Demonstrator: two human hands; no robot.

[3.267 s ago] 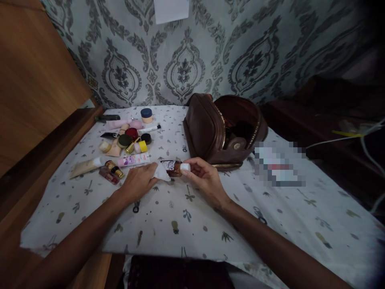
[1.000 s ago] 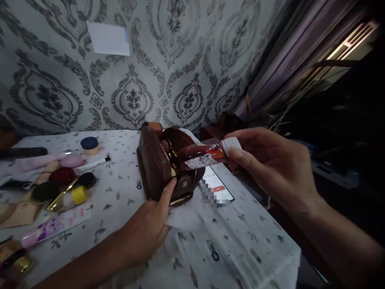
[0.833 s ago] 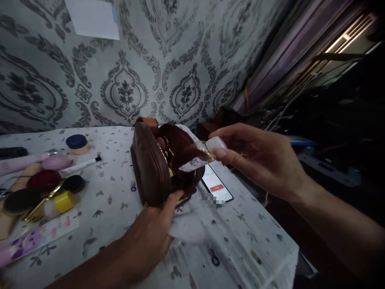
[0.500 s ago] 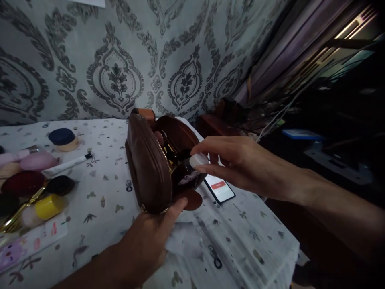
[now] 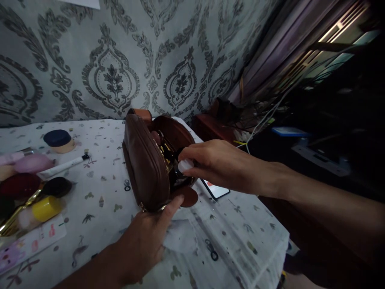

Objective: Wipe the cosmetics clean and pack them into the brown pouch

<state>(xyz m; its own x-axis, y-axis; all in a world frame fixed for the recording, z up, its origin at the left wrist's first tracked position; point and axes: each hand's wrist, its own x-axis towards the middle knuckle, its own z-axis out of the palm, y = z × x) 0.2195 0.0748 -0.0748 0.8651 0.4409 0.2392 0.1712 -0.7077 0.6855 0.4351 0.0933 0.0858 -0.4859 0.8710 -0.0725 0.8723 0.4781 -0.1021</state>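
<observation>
An unzipped brown leather pouch lies on the table, its mouth facing right. My left hand is closed on its near end, with the thumb over a rounded brown leather tab. My right hand is at the pouch's mouth, fingertips just inside. Pinched between its thumb and fingers is a small whitish rounded object, whose exact kind I cannot make out. Dark and gold-coloured items show inside the pouch, partly hidden by the right hand.
Cosmetics lie at the left: a dark-lidded jar, a white tube, a yellow-capped bottle and a pink egg-shaped sponge. A phone lies under my right wrist. The table's right edge drops off near cables.
My right hand has moved left and slightly down with the whitish object, into the pouch's mouth. My left hand keeps its hold. The view has shifted slightly.
</observation>
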